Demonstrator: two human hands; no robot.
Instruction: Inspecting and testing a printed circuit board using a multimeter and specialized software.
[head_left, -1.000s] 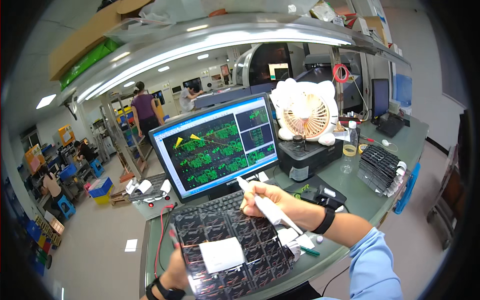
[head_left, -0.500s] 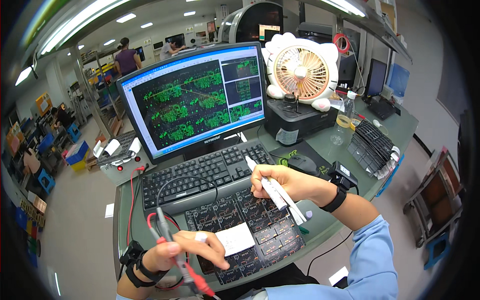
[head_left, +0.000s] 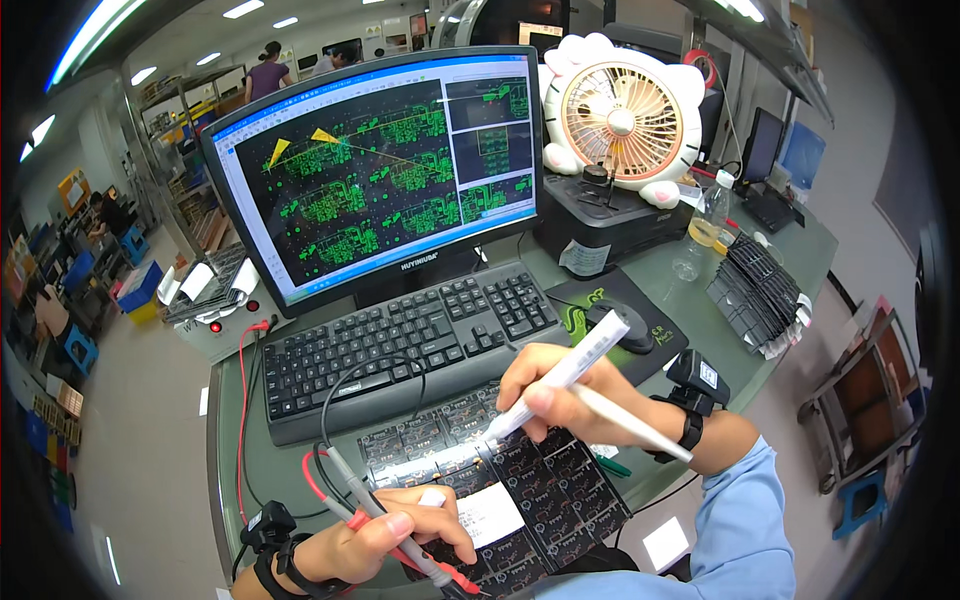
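Observation:
My right hand (head_left: 560, 390) grips a white marker pen (head_left: 575, 362), slanted so that its narrow tip meets or nearly meets the dark panel of circuit boards (head_left: 570, 490). A slim white stick (head_left: 630, 418) passes through the same hand and points toward the wrist. My left hand (head_left: 400, 530) is closed round test probes (head_left: 362, 490) with grey and red sleeves, which cross over the panel's lower left. A small white piece (head_left: 432, 498) shows between its fingers. Beside these fingers, a white paper slip (head_left: 490, 515) with handwriting lies on the panel.
Behind the panel stand a black keyboard (head_left: 410, 345) and a monitor (head_left: 370, 180) showing a green board layout. A mouse (head_left: 620, 330), a white fan (head_left: 620, 120), a bottle (head_left: 708, 220) and stacked black racks (head_left: 755, 290) are to the right. Red and black leads run from an instrument box (head_left: 225, 330).
My right hand has turned the marker over and lowered its tip to the panel. My left hand stays low with the probes. Yellow markers have appeared on the screen, and the view has shifted.

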